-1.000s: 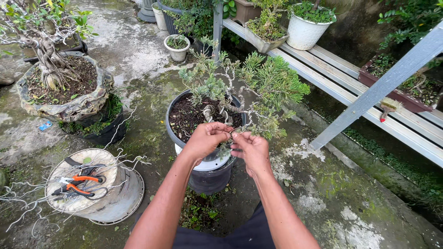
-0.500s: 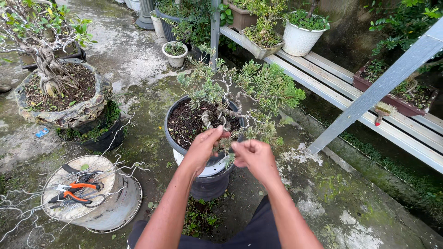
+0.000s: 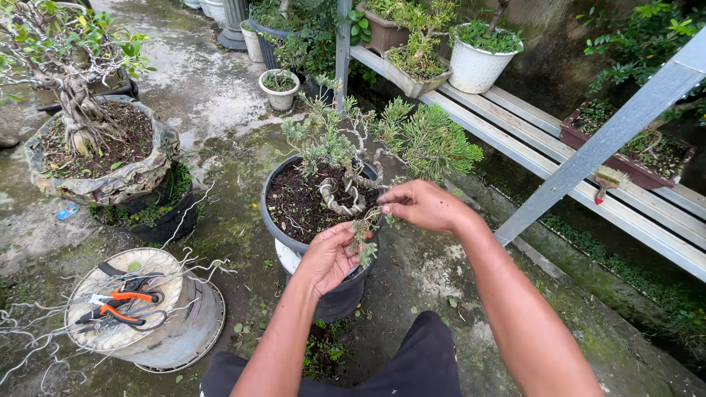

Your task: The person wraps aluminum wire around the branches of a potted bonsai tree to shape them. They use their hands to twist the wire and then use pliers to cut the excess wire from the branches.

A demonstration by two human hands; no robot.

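Observation:
A small bonsai tree with a wired, twisted trunk grows in a round black pot of dark soil in front of me. My left hand is at the pot's near rim, palm up, cupping a low drooping green twig. My right hand hovers just above and to the right, its fingertips pinching the same twig near its base. Both forearms reach in from the bottom of the view.
An overturned pale bucket at lower left carries orange-handled pliers and loose wire. A larger bonsai in a stone-like pot stands at left. A slatted bench with potted plants and a slanted metal post are at right. The ground is wet mossy concrete.
My hands have parted: the left dropped to the pot's near rim under the twig, the right lifted and shifted right. The camera has moved closer to the pot.

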